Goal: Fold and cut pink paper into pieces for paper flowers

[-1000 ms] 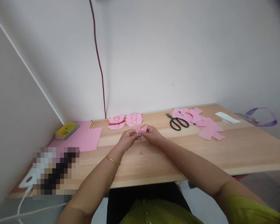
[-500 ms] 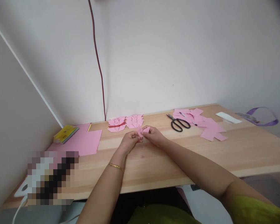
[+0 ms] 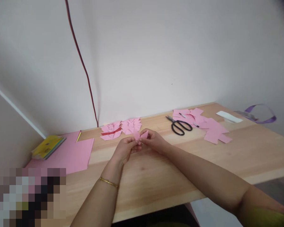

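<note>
A small folded piece of pink paper (image 3: 144,136) is pinched between both my hands above the middle of the table. My left hand (image 3: 126,147), with a gold bracelet at the wrist, grips its left side. On its right side are the closed fingers of my right hand (image 3: 155,141). Two pointed flaps of the paper stand up between the fingertips; its lower part is hidden by them. Just behind my hands lie pink folded paper pieces (image 3: 131,125) in two groups, with a red strip (image 3: 111,131) across the left one.
Black-handled scissors (image 3: 180,125) lie right of my hands, beside pink paper cut-outs (image 3: 214,127) with pens on them. A white strip (image 3: 229,116) and a purple band (image 3: 260,115) are farther right. At left, a yellow packet (image 3: 48,146) rests on pink sheets (image 3: 78,157).
The camera view has turned, so the left-hand items sit lower and farther left. Between my fingers, the pink paper's two flaps now stand more apart.
</note>
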{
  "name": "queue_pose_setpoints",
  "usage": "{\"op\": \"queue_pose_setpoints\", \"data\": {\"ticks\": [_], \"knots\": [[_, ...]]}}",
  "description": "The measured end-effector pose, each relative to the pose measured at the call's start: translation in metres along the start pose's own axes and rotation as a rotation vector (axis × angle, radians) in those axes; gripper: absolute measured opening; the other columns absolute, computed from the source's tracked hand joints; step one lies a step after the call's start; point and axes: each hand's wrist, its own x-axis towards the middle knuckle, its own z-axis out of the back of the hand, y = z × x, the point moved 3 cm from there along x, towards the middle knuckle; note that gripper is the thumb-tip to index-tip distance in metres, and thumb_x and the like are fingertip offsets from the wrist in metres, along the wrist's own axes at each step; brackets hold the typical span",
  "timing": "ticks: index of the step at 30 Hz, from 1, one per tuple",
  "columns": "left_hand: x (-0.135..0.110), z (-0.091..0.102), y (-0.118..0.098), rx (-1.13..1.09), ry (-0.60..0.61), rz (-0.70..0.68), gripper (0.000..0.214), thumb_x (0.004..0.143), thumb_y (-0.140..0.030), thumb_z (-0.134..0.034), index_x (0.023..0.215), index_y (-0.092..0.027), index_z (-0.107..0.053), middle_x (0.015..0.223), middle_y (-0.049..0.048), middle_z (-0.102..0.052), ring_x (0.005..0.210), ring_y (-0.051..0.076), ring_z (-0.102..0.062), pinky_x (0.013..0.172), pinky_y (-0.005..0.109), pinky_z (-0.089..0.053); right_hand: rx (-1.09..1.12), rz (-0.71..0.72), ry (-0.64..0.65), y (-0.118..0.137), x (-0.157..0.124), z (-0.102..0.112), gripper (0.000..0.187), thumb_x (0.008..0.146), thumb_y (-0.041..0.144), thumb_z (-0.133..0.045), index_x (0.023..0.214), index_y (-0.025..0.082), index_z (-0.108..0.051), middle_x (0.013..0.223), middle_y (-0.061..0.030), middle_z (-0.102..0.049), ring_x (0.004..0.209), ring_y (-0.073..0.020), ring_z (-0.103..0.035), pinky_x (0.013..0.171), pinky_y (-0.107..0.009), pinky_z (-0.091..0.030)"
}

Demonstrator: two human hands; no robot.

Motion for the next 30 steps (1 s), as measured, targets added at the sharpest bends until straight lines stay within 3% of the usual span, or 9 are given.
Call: {"op": "queue_pose_setpoints", "data": {"ticks": [4,10,14,21,30], "knots": [[-0.0040,-0.0006,-0.0017,0.002,-0.063,-0.040,0.021,0.060,-0.025,-0.075,0.067,-0.011,-0.062,0.071,0.0054,-0.067,0.056,0.011,-0.060,0.060,0.025,-0.051,0.061,0.006,0.051,0.0040,-0.0005,-0.0011,0.022,0.075,0.032,-0.065,0.090,0.019,-0.055,0.077,0.0002,-0.065,0.074,-0.0136,-0.060,0.074,-0.029,-0.047],[-0.0043,0.0010,-0.0007,-0.021,-0.111,-0.048,0.019,0.059,-0.022,-0.072,0.062,-0.013,-0.056,0.064,0.0023,-0.065,0.051,0.010,-0.059,0.058,0.025,-0.050,0.001,0.066,0.125,0.0098,-0.0001,-0.0011,0.014,0.074,0.029,-0.065,0.079,0.017,-0.061,0.087,-0.0027,-0.062,0.083,-0.0139,-0.059,0.079,-0.028,-0.045],[-0.0035,0.0025,-0.0005,-0.005,-0.100,-0.038,0.019,0.059,-0.023,-0.073,0.065,-0.013,-0.058,0.065,0.0026,-0.066,0.051,0.010,-0.059,0.058,0.024,-0.050,-0.011,0.088,0.167,0.0083,0.0014,0.0007,0.016,0.075,0.031,-0.065,0.081,0.017,-0.062,0.088,-0.0033,-0.063,0.084,-0.0143,-0.059,0.080,-0.029,-0.045],[-0.0054,0.0042,0.0020,0.055,-0.023,0.002,0.021,0.064,-0.028,-0.073,0.069,-0.012,-0.061,0.065,0.0047,-0.066,0.050,0.009,-0.059,0.052,0.021,-0.045,-0.036,0.080,0.075,0.0040,0.0035,0.0081,0.018,0.073,0.028,-0.065,0.086,0.017,-0.060,0.087,-0.0021,-0.062,0.080,-0.0134,-0.058,0.077,-0.028,-0.045],[-0.0066,0.0058,0.0029,0.071,0.037,0.020,0.022,0.065,-0.028,-0.073,0.073,-0.011,-0.062,0.070,0.0059,-0.068,0.053,0.011,-0.060,0.055,0.023,-0.048,0.003,0.106,0.147,0.0081,0.0011,0.0046,0.015,0.075,0.027,-0.066,0.083,0.016,-0.061,0.086,-0.0027,-0.062,0.079,-0.0128,-0.058,0.078,-0.028,-0.045]]}}
